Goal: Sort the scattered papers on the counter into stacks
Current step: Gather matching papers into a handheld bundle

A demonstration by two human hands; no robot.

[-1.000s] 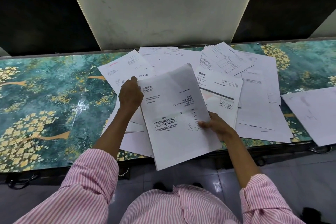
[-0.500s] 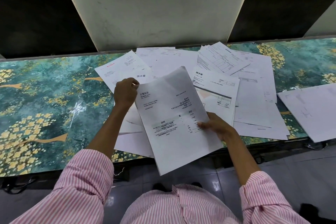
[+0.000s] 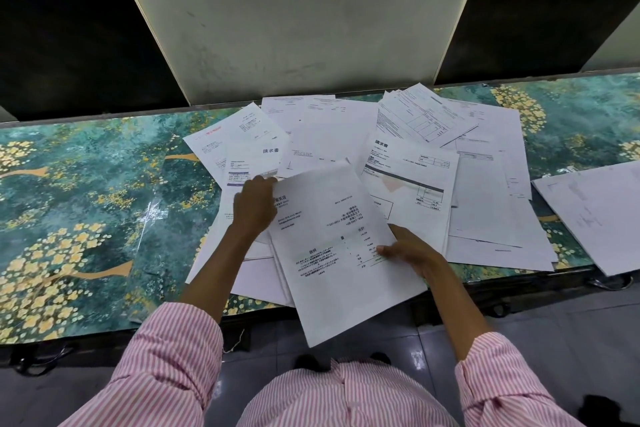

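Held sheet (image 3: 339, 253): one white page with black Japanese print and a column of figures, raised at a tilt over the table's near edge, its lower corner out past the edge above the floor.
Left hand (image 3: 254, 206): my fingers (image 3: 265, 181) curl over the sheet's upper-left edge, gripping it.
Right hand (image 3: 412, 251): thumb on top, pinching the sheet's right edge; blurred.
Scattered papers (image 3: 485, 204): white printed invoices overlapping across the table's middle, under and beyond the held sheet; more than ten, but overlap hides the exact count.
Separate sheet (image 3: 595, 215): faintly marked, lying apart at the right end.
Table (image 3: 86, 201): one, teal covering with yellow blossoms.
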